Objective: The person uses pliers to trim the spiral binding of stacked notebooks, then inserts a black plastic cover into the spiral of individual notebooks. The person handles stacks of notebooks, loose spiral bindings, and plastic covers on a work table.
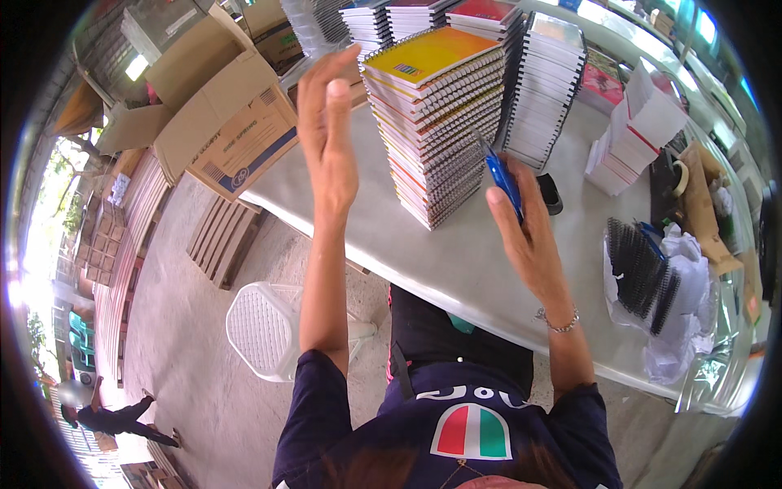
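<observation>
A tall stack of spiral-bound notebooks [444, 130] with a yellow-orange cover on top stands on the white table [423, 265] in front of me. My left hand [330, 134] is raised beside the stack's left side, fingers stretched out and slightly blurred, holding nothing. To the right of the stack, my right hand [525, 224] grips a slim blue tool [503, 179] with a thin grey tip pointing at the wire bindings. Whether it is a knife or pliers I cannot tell. A small black object [551, 194] lies just beyond that hand.
More spiral notebooks [544, 90] are stacked behind. At right stand white booklets [623, 151], loose black binding coils [635, 265] and crumpled paper [684, 301]. An open carton [236, 134], a wooden pallet [221, 240] and a white stool [262, 330] are left. A person [114, 420] walks far left.
</observation>
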